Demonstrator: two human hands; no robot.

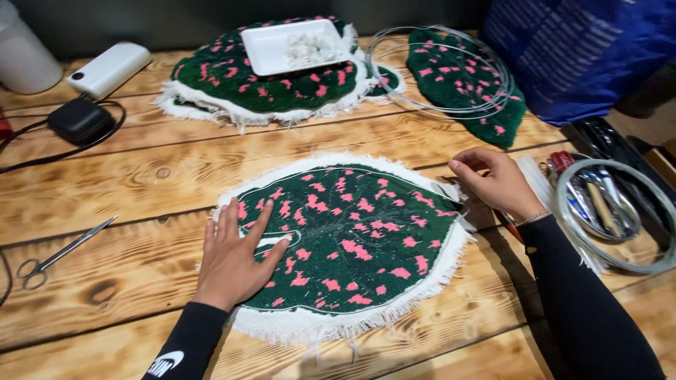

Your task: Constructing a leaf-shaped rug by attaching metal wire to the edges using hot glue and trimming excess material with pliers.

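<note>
So the leaf-shaped tufted piece, dark green pile with pink flecks and a white fringed backing edge (352,239), lies flat in the middle of the plank surface (127,183), with a thin wire running just inside its outline. The left hand (236,257) is pressed flat on its near-left part, fingers (229,218) spread open and gripping nothing, which looks like a way to pin the piece down so it doesn't slide. The right hand (496,183) sits at the far-right tip, fingers curled and pinching the edge there, probably the wire or backing, hard to tell which. Further back there's a stack of matching green-and-pink pieces (260,88) with a white rectangular tray (271,46) of small white bits on top, plus another one (468,81) under loose coils of wire (394,53). Right side has a round coil of clear tubing (620,211) around some tools, left has silver scissors (60,253), a black puck with cable (79,119) and a white power bank (109,68). Blue woven bag (577,49) in the corner, grey wall behind.
</note>
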